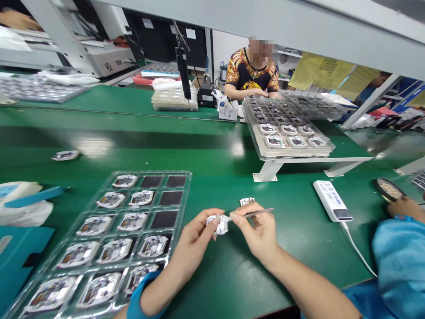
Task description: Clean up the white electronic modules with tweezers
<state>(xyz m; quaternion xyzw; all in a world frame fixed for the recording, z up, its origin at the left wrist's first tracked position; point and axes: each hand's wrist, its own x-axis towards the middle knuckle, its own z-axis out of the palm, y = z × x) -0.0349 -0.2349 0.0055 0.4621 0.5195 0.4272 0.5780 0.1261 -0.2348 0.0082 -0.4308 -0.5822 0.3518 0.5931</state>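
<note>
Tweezers (257,212) lie nearly level across the view, pinched between thumb and forefinger of the right hand (257,232). Their tip points left and meets the right edge of a small white part (219,223). The left hand (194,237) has that part nipped between thumb and fingertips, just above the green table (212,150), so the two hands sit close with the part between them. A second small part (246,201) rests on the table just beyond the right hand. To the left lies a clear tray (186,195), most pockets filled with like parts, a few at its far right corner showing dark. A white box with a cable (332,201) lies well to the right, near a co-worker's hand (405,208). Nothing stands between tweezers and part.
</note>
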